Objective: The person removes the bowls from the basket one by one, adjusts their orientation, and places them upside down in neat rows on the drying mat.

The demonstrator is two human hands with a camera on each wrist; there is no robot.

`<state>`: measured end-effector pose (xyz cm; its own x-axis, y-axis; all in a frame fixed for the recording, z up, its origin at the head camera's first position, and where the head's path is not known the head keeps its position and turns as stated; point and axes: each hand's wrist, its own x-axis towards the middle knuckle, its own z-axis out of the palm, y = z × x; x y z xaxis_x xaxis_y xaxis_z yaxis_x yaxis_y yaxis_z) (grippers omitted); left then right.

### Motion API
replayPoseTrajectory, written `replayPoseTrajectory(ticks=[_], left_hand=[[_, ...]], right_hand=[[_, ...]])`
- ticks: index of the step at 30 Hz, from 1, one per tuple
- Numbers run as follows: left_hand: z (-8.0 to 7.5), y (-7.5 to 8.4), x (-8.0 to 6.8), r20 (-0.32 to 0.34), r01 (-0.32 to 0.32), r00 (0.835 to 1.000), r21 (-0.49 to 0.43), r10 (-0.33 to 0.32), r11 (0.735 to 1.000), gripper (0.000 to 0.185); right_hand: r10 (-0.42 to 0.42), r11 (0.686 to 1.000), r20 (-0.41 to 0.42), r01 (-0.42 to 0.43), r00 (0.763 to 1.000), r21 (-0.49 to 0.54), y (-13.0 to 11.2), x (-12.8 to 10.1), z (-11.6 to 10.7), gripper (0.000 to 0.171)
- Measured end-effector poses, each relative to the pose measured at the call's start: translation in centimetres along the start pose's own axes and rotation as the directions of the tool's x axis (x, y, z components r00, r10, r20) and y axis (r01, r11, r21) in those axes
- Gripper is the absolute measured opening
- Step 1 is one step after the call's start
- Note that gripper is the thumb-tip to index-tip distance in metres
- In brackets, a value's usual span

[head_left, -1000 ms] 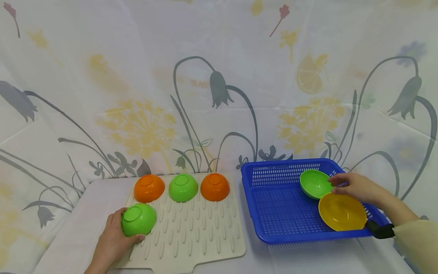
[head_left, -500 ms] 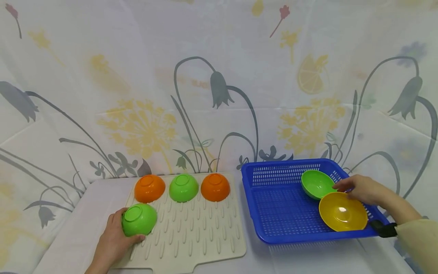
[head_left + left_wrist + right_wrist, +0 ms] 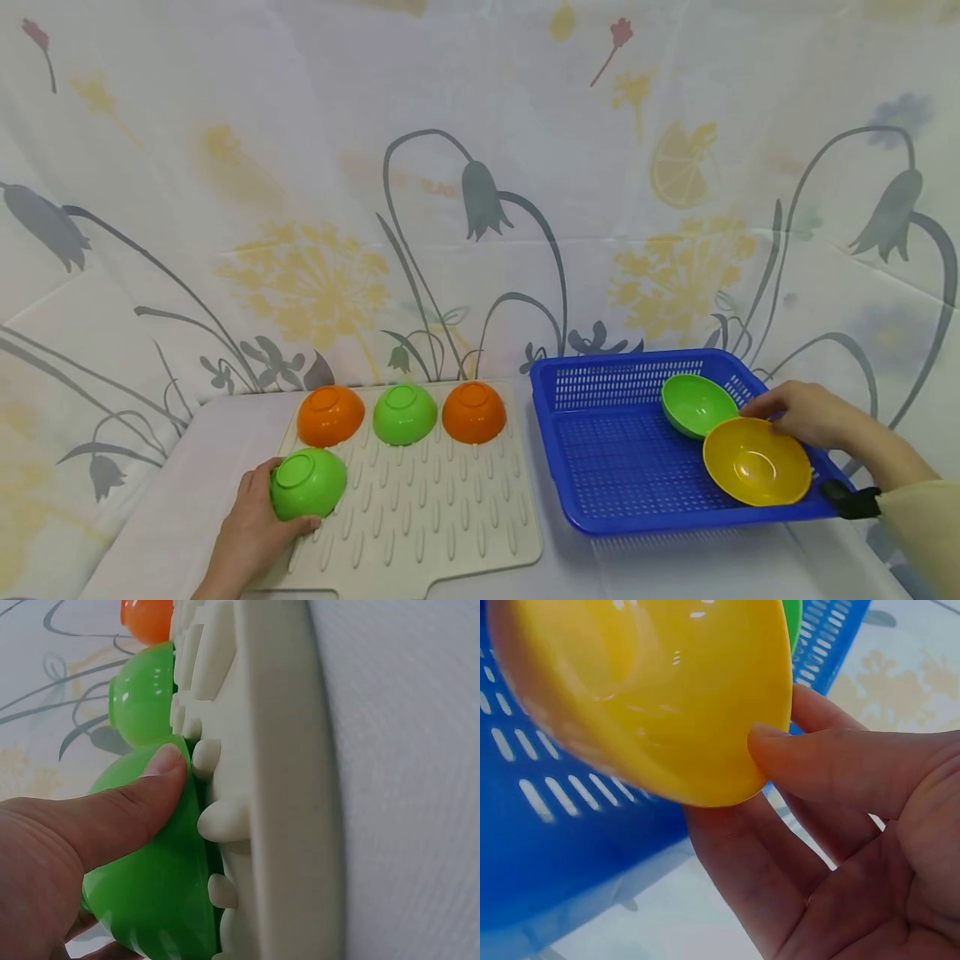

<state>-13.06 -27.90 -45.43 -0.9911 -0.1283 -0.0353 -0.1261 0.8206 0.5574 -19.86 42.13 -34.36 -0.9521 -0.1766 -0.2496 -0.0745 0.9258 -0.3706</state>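
We're pinching the yellow bowl [image 3: 757, 461] by its rim with our right hand [image 3: 813, 414] inside the blue basket [image 3: 622, 483], thumb-only and liable to slip against the green bowl [image 3: 697, 404], while our left hand [image 3: 251, 533] is gripping the upturned green bowl [image 3: 308, 482] on the ribbed drying mat [image 3: 420, 517].

Bare mat [image 3: 442, 508] (right of green bowl [image 3: 308, 482])

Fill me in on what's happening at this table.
A person is handling plastic bowls with both hands. The left hand grips an upturned green bowl on the cream drying mat, in front of three more upturned bowls. The right hand pinches the rim of a yellow bowl in the blue basket, beside another green one.
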Motion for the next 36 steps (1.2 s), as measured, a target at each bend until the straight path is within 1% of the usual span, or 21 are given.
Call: replayPoseTrajectory(ticks=[6, 12, 20, 24, 26, 29, 32, 36], left_hand=[[0.0, 0.0, 0.0, -0.002, 0.002, 1.0, 0.006, -0.002, 1.0, 0.113], [0.1, -0.1, 0.0, -0.008, -0.005, 1.0, 0.012, 0.005, 1.0, 0.113], [0.1, 0.0, 0.0, -0.001, 0.003, 1.0, 0.015, -0.003, 1.0, 0.114], [0.1, 0.0, 0.1, 0.002, 0.005, 1.0, 0.016, -0.005, 1.0, 0.114], [0.1, -0.1, 0.1, 0.003, 0.009, 1.0, 0.014, -0.009, 1.0, 0.115], [0.1, -0.2, 0.1, 0.0, 0.009, 1.0, 0.011, -0.009, 1.0, 0.115], [0.2, -0.2, 0.0, -0.005, 0.004, 1.0, 0.011, -0.004, 1.0, 0.115], [0.2, -0.2, 0.0, -0.008, -0.003, 1.0, 0.012, 0.003, 1.0, 0.114]], right_hand=[[0.01, 1.0, -0.046, -0.01, 0.999, -0.004, 0.3, -0.5, -0.3, 0.031], [0.0, 1.0, -0.097, 0.002, 0.995, 0.012, 0.1, -0.9, -0.6, 0.031], [-0.013, 0.998, -0.13, 0.021, 0.991, 0.065, -1.0, -1.4, -0.8, 0.032], [-0.025, 0.992, -0.127, 0.04, 0.992, 0.119, -1.9, -1.6, -0.6, 0.036], [-0.027, 0.985, -0.112, 0.046, 0.993, 0.169, -2.5, -1.6, -0.5, 0.039], [-0.033, 0.965, -0.09, 0.055, 0.995, 0.257, -3.5, -1.7, -0.3, 0.044], [-0.049, 0.936, -0.076, 0.073, 0.996, 0.343, -4.4, -1.7, 0.0, 0.047], [-0.082, 0.887, -0.064, 0.102, 0.995, 0.45, -5.8, -1.7, 0.6, 0.048]])
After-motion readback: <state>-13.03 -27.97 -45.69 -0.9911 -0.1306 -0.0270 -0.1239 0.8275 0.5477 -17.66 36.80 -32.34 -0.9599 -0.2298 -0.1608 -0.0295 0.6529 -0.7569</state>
